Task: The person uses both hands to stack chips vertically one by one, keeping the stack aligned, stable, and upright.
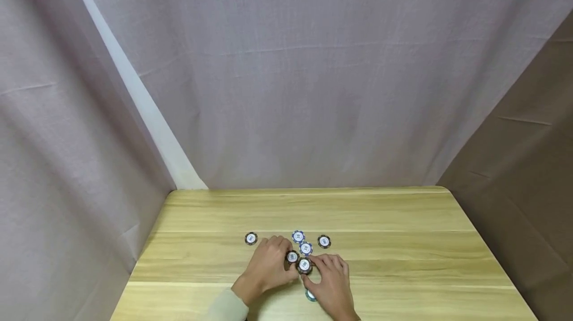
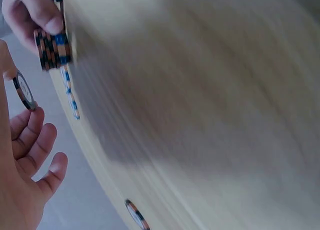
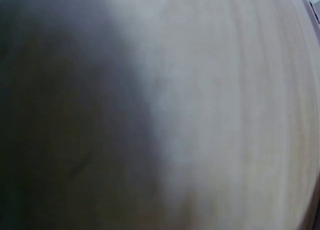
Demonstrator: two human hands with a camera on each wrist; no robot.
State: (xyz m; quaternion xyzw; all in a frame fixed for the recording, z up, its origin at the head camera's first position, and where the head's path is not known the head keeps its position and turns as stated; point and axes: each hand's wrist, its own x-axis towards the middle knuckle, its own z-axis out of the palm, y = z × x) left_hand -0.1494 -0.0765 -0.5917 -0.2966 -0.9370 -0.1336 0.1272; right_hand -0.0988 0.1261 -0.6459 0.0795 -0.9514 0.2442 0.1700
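Observation:
My left hand (image 1: 270, 263) pinches a single black poker chip (image 1: 292, 257) by its edge, between thumb and fingertips. In the left wrist view that chip (image 2: 24, 90) is tilted and raised above the table, with the other fingers (image 2: 37, 150) spread below it. Just to its right, my right hand (image 1: 330, 281) grips a short chip stack (image 1: 304, 266) between thumb and index finger. Seen from the side, the stack (image 2: 52, 50) has several black-and-orange chips and a blue one at its table end. A green chip (image 1: 311, 295) lies partly hidden by the right hand.
Two blue chips (image 1: 298, 236) lie flat beyond the stack. One black chip (image 1: 251, 238) is on the left of the wooden table (image 1: 403, 221), another black chip (image 1: 324, 241) on the right. Grey curtains (image 1: 313, 112) hang behind the table. The right wrist view shows mostly blurred tabletop.

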